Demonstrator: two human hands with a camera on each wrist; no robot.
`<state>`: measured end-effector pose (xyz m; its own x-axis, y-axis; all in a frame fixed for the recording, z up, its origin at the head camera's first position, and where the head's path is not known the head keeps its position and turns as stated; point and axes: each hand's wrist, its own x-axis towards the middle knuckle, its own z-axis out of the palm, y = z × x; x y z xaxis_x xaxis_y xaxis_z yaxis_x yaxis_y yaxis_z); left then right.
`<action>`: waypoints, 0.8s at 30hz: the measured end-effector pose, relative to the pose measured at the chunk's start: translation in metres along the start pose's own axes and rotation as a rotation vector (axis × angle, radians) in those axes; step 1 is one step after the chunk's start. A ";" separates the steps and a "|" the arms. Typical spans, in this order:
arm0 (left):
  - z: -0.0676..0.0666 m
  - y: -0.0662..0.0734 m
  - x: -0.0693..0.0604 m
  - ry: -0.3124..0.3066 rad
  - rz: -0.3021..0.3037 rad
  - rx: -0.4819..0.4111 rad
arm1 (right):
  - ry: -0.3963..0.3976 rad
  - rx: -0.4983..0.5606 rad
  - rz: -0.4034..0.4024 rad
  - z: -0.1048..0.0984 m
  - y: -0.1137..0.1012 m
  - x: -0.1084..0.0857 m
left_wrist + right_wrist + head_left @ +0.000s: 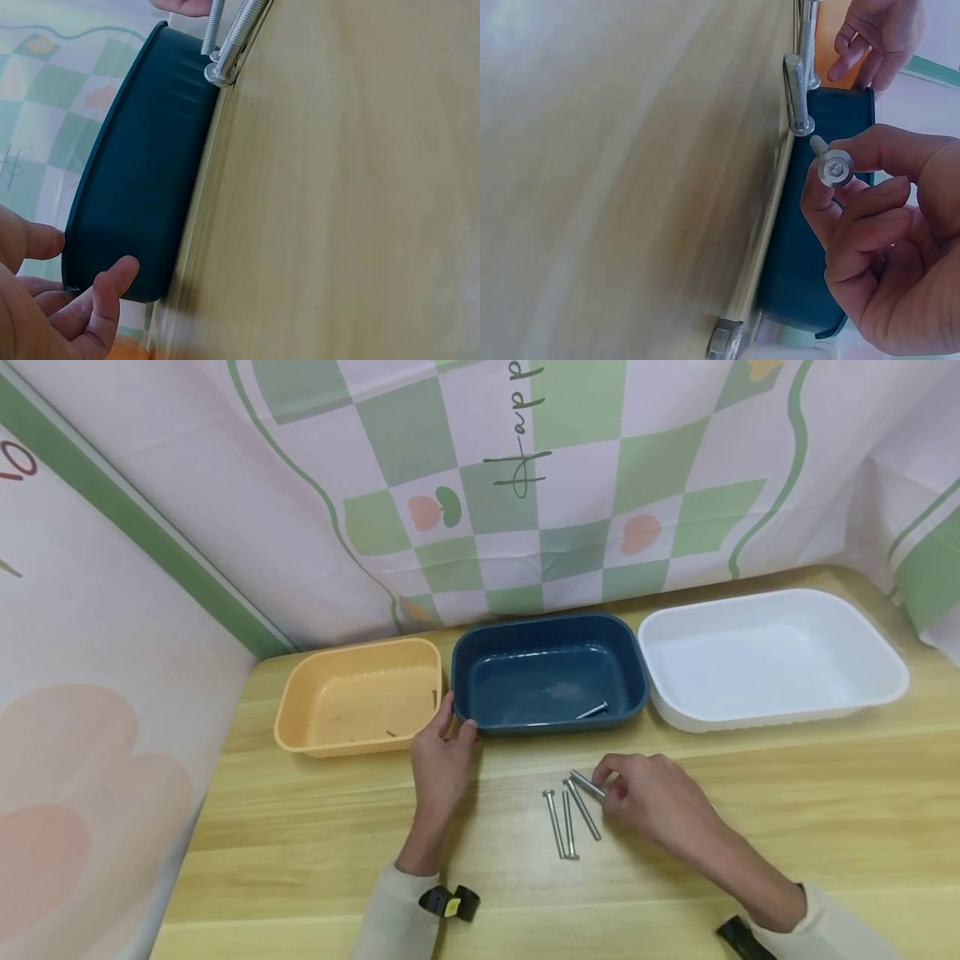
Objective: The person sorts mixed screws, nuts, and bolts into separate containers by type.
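My left hand (pixel 442 768) rests with relaxed fingers at the near left corner of the dark blue tray (pixel 551 725); the left wrist view shows its fingertips against the tray wall (pixel 135 180). A silver bolt (pixel 587 785) is pinched between the thumb and index finger of my right hand (pixel 660 797), in front of that tray. In the right wrist view the round head of this bolt (pixel 835 169) faces the camera. Several bolts (pixel 555 825) lie on the table just left of my right hand. One bolt (pixel 592 711) is inside the blue tray.
A yellow tray (pixel 341 748) with a few small pieces stands left of the blue one, and a white tray (pixel 772 717) stands to its right. Behind the trays hangs a checked cloth (pixel 570 468). The wooden table (pixel 300 860) extends in front.
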<state>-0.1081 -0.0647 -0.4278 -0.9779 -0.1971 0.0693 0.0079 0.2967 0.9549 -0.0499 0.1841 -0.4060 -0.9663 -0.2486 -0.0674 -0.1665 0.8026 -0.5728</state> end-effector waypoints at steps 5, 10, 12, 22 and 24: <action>0.000 0.000 -0.001 -0.002 0.001 -0.002 | 0.014 0.015 0.002 -0.006 -0.004 0.002; 0.000 0.000 -0.001 0.003 0.001 -0.010 | 0.029 0.020 -0.004 -0.014 -0.009 0.004; 0.000 0.000 -0.001 0.007 -0.003 -0.008 | 0.035 0.020 -0.012 -0.017 -0.010 0.005; 0.000 0.000 0.001 0.009 0.013 -0.009 | 0.115 0.004 -0.111 -0.027 -0.016 0.009; 0.000 -0.001 0.001 0.012 0.017 -0.006 | 0.117 0.010 -0.119 -0.029 -0.018 0.010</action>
<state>-0.1087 -0.0655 -0.4281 -0.9751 -0.2034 0.0888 0.0255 0.2947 0.9553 -0.0626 0.1827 -0.3730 -0.9561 -0.2766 0.0967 -0.2801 0.7654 -0.5794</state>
